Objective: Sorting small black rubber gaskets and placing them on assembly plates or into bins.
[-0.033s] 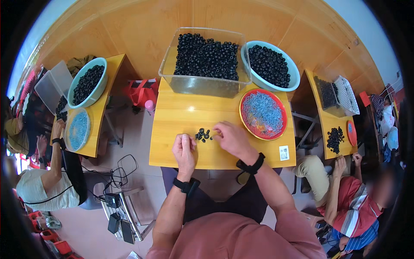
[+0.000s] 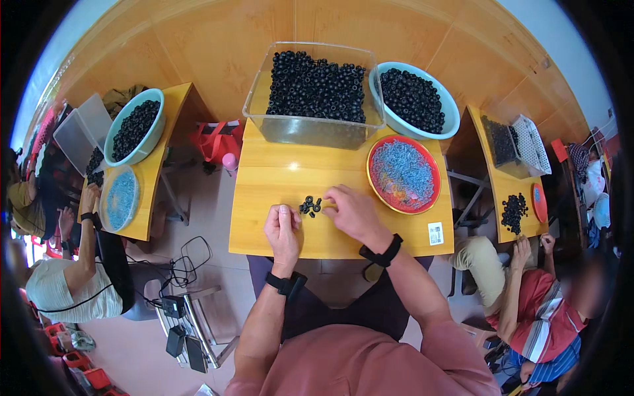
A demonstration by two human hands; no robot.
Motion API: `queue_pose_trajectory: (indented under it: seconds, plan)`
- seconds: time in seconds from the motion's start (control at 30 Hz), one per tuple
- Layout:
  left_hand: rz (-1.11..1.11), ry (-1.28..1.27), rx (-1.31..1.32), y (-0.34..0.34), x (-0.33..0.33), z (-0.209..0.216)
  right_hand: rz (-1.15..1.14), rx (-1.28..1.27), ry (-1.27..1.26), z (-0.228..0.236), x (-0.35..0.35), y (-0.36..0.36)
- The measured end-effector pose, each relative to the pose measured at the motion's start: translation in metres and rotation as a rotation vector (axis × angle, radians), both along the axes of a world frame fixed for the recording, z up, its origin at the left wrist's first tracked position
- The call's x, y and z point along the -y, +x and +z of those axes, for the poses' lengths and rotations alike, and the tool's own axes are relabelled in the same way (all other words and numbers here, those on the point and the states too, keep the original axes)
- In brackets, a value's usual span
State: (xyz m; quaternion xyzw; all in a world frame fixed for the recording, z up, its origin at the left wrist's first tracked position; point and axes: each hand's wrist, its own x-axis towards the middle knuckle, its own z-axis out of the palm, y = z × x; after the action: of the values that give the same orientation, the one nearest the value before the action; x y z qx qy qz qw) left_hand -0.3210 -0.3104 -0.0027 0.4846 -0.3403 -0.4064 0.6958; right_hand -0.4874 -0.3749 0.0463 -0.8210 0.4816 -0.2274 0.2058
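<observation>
A small pile of black rings [image 2: 310,206] lies on the yellow table [image 2: 271,171] between my two hands. My left hand [image 2: 282,232] rests at the table's near edge, just left of the pile, its fingers closed with the thumb pressed against them. Whatever it pinches is hidden. To the right of the pile, my right hand [image 2: 354,214] has its fingers curled and thumb and fingertips close together beside the rings. Anything between those fingertips is too small to make out. Each wrist wears a black band.
At the table's back stands a clear bin [image 2: 314,132] of black rings, beside a pale blue basin [image 2: 454,119] of the same. A red bowl [image 2: 436,191] with fine blue pieces sits at the right. Co-workers sit at the left table [image 2: 148,211] and right table [image 2: 505,188].
My right hand has shifted very slightly left, toward the black rings. The left hand stays where it was.
</observation>
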Motion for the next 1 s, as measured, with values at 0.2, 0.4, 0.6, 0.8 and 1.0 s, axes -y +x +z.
queue_pose_trajectory:
  seconds: [0.2, 0.4, 0.6, 0.8, 1.0]
  plan:
    - [-0.023, 0.013, 0.021, -0.003, 0.004, -0.004, 0.135, 0.017, -0.191, -0.022, 0.004, 0.011]
    - [-0.036, 0.015, 0.059, -0.001, 0.002, -0.004, 0.124, 0.073, -0.275, -0.010, -0.004, 0.016]
    - [-0.271, 0.105, 0.369, -0.006, 0.001, 0.000, 0.069, 0.201, -0.315, -0.006, -0.023, 0.000]
    - [-0.418, 0.159, 0.265, -0.006, 0.000, -0.006, 0.139, 0.231, -0.261, -0.024, -0.042, -0.017]
    - [-0.371, 0.183, 0.443, -0.009, -0.001, -0.002, -0.021, 0.195, -0.219, 0.004, -0.030, -0.064]
